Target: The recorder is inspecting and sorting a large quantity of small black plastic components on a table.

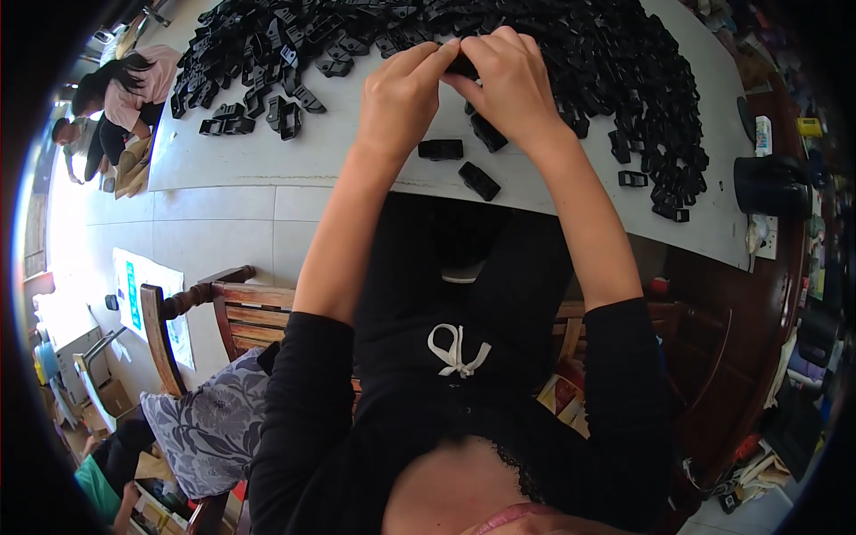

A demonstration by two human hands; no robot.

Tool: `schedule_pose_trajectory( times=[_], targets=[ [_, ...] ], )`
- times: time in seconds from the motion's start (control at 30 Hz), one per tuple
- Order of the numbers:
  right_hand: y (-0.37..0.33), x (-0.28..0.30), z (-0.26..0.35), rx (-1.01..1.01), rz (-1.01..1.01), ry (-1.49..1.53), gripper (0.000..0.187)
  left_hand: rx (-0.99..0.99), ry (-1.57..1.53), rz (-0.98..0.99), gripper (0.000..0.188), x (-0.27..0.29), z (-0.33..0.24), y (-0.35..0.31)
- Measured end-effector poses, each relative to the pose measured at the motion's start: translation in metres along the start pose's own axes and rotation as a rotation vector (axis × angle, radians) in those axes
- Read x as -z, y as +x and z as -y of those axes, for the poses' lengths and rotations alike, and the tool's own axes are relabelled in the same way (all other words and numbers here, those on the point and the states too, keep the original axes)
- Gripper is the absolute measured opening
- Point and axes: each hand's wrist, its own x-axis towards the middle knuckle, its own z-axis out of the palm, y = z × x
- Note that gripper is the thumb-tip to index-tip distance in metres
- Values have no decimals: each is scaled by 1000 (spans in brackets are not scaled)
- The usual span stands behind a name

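My left hand and my right hand meet over the far part of the white table, fingertips together. Both are closed on a small black plastic part, which the fingers mostly hide. Below my right hand lies a loose black part. Nearer the table's front edge are two more single parts, one lying flat and one turned at an angle.
A large heap of black plastic parts spreads across the table. At the right stands a dark mug-like container. A wooden chair with a floral cushion is at my left. Other people sit beyond the table's left side.
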Motion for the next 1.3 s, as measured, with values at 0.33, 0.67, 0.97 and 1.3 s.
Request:
schedule_pose_trajectory(
  times=[0.33,0.67,0.97,1.3],
  targets=[
    [-11,-11,-35,-657,94,488,16,302,-123,143,24,36,8,32],
    [-54,-16,-30,-185,176,346,30,653,-376,590,26,36,21,-30],
    [-44,-17,6,-141,148,520,33,635,-370,619,29,30,13,-31],
    [-41,-16,12,24,64,286,28,570,-414,616,28,22,13,-32]
  ],
)
